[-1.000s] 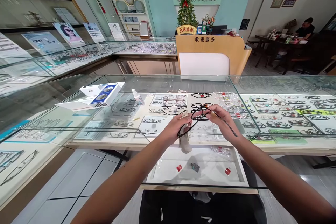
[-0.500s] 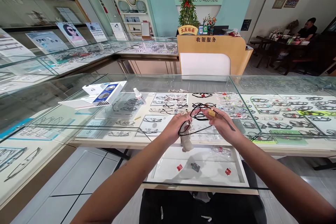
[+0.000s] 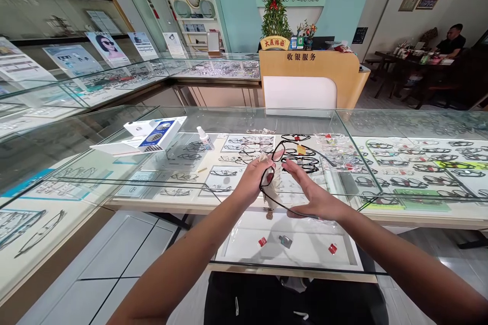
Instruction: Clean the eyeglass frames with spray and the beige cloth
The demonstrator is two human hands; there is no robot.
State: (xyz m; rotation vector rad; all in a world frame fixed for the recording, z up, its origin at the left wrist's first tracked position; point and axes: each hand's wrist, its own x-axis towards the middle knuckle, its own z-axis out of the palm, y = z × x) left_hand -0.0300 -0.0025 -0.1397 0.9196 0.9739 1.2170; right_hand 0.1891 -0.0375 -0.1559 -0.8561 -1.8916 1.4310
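Observation:
My left hand is closed around the middle of a pair of black-framed eyeglasses, with a pale cloth bunched in the same grip. Both temples stick out to the right, and a yellow tag hangs on the upper one. Between the temples is my right hand, its fingers stretched and thumb apart. Its thumb lies by the lower temple; whether they touch I cannot tell. Below the hands, a white drawer holds red tags and a small grey piece.
On the glass counter stand an opened white-and-blue box and a white spray bottle. Rows of eyeglasses lie under the glass. Beyond is a wooden cashier desk; a person sits at a table far right.
My right hand has let go of the eyeglasses and moved down and right, fingers spreading. The eyeglasses have turned in my left hand, and the tagged temple is now free.

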